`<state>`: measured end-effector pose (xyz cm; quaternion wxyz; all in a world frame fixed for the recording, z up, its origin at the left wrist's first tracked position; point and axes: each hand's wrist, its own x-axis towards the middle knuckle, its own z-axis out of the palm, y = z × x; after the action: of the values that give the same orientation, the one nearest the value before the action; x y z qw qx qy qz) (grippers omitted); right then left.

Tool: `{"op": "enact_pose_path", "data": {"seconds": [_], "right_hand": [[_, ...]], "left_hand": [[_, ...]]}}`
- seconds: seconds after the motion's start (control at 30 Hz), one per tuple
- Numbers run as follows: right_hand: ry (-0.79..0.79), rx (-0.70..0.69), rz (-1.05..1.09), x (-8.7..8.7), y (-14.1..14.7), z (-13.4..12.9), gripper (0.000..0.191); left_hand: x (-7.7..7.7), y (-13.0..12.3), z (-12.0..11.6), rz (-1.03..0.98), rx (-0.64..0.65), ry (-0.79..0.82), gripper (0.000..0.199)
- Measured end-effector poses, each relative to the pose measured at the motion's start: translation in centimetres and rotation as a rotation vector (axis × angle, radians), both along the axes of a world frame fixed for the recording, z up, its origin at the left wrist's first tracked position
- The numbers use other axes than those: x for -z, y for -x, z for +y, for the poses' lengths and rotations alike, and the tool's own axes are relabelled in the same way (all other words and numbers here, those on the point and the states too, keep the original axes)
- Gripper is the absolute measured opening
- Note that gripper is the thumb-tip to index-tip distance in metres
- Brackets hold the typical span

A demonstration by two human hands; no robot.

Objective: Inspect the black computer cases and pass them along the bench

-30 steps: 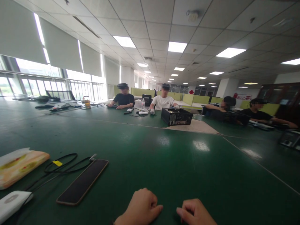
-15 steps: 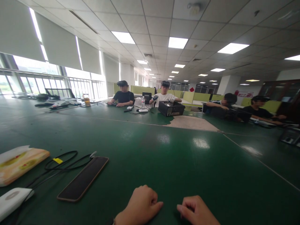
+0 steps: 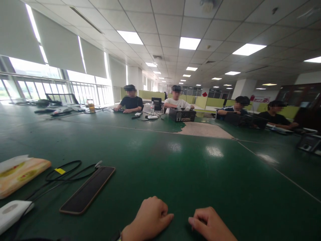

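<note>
My left hand [image 3: 151,216] rests on the green tabletop [image 3: 160,174] near the bottom edge of the view, fingers curled under into a loose fist with the thumb pointing right. Opposite it, a short gap away, my right hand [image 3: 209,223] is curled the same way, its thumb tip towards the left one. Nothing shows in either hand. Left of my left hand lies a smartphone [image 3: 88,190] with a dark screen, touching neither hand. A black cable [image 3: 72,179] with a yellow tag loops beside the phone.
At the left edge are a soft tissue pack [image 3: 23,174] and a white device [image 3: 13,214]. Across the table sit several people; one reaches into a black box-like case [image 3: 182,115]. A bottle [image 3: 152,108] and a jar of amber liquid [image 3: 90,105] stand far off.
My hands hold nearly the same pose. Across the table, the person in white has lowered both hands into the black case, which now sits more level. The view has shifted slightly.
</note>
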<state>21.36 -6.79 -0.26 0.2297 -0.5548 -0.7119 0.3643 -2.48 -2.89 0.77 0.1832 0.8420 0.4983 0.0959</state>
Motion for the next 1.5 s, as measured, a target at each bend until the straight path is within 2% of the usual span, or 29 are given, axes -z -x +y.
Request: {"op": "enact_pose_path", "data": {"seconds": [0.27, 0.6, 1.2, 1.5], "right_hand": [[-0.005, -0.003, -0.014, 0.1, 0.1, 0.0, 0.041], [-0.002, -0.016, -0.062, -0.1, 0.1, -0.1, 0.041], [-0.043, 0.03, -0.171, 0.2, 0.3, -0.3, 0.036], [-0.054, 0.025, -0.163, 0.3, 0.5, -0.3, 0.036]], "left_hand": [[-0.2, 0.0, -0.1, -0.035, 0.003, 0.005, 0.039], [0.7, 0.1, 0.0, -0.05, 0.009, -0.016, 0.039], [1.0, 0.2, 0.2, -0.033, 0.004, -0.044, 0.039], [0.6, 0.1, 0.0, -0.025, -0.003, -0.028, 0.039]]}}
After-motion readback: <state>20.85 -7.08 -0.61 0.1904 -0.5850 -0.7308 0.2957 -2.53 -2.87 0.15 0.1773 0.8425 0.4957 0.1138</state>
